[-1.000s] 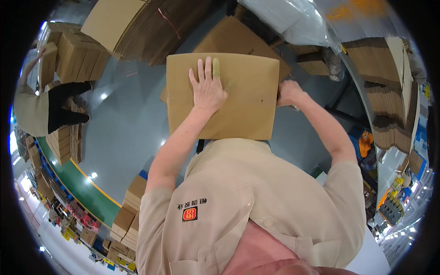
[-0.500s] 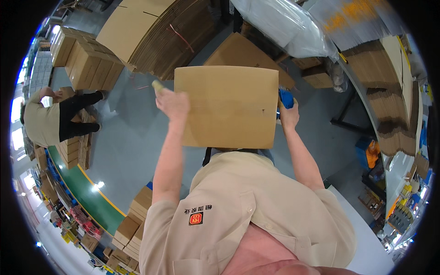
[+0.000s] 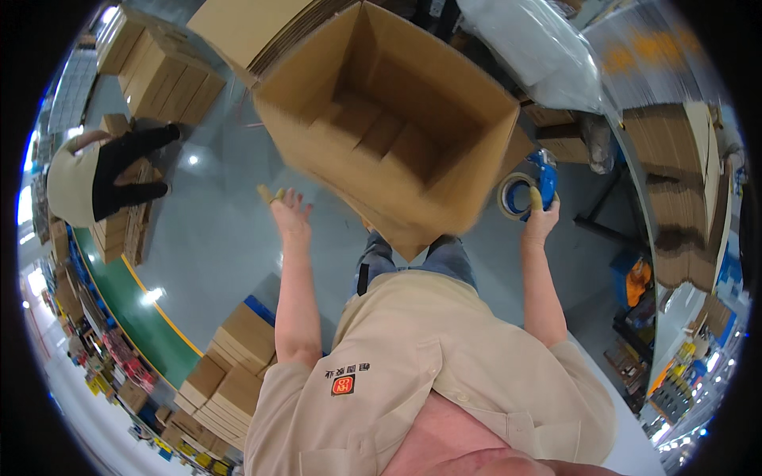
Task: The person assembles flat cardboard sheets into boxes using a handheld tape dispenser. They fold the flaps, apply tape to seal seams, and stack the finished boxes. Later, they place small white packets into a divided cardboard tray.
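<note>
An open-topped cardboard box [image 3: 381, 181] is tilted in front of me, its inside and bottom flaps facing up; its edges are blurred. Neither hand touches it. My left hand [image 3: 292, 218] is left of the box, fingers spread and holding nothing, with a yellow cover on at least one finger. On the right, my right hand [image 3: 540, 222] is closed around a blue tape dispenser [image 3: 544, 168] carrying a roll of tape [image 3: 509, 198]. A yellow cover shows on my right thumb. What the box rests on, if anything, I cannot tell.
Flattened cardboard [image 3: 238, 28] is stacked behind the box. Clear plastic wrap [image 3: 532, 55] lies at the far right, near shelved cardboard sheets [image 3: 667, 190]. Closed boxes [image 3: 242, 341] stand at the near left. A co-worker [image 3: 75, 182] bends over boxes farther left.
The box has turned from showing a closed flat face to showing its open inside, and has shifted away. Both hands have come off its sides and moved apart; the right keeps the tape dispenser.
</note>
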Demonstrator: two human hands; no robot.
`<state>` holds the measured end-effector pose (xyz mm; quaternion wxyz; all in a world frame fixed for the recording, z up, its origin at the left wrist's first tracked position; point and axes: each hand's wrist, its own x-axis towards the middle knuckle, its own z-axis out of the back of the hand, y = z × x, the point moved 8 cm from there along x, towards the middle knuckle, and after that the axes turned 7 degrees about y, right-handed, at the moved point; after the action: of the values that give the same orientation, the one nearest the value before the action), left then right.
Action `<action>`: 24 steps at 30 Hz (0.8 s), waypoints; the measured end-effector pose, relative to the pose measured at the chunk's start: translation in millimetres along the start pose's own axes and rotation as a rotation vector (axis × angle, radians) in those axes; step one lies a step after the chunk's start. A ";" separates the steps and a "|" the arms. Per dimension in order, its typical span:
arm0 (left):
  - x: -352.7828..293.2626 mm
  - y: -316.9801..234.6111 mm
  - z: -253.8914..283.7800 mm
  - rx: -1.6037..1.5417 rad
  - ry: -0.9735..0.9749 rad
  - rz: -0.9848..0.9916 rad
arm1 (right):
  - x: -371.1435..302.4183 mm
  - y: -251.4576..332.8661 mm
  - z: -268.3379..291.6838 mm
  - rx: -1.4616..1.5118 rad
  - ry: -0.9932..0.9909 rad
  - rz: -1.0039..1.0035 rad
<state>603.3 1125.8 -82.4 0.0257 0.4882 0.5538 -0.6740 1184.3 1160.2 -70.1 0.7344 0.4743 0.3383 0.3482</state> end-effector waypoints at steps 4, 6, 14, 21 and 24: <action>-13.4 34.4 -48.9 0.031 0.340 -0.083 | 14.3 20.5 -17.4 -0.109 0.081 0.049; -15.6 47.3 -41.5 0.326 0.263 -0.112 | 14.4 56.9 -33.2 -0.314 0.126 0.081; -38.8 74.4 -18.2 0.641 0.310 -0.115 | 55.4 141.2 -188.8 -1.105 0.687 0.185; -56.9 72.4 31.4 0.330 0.425 0.013 | 67.6 108.6 -218.4 -0.929 1.038 0.200; -36.4 92.4 58.8 -0.035 0.540 0.195 | 117.2 100.8 -230.8 -0.701 1.195 0.076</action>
<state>638.4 1026.5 -129.3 -0.0495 0.7005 0.5027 -0.5040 1036.1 1395.2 -69.8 0.5192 -0.0525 0.5354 0.6641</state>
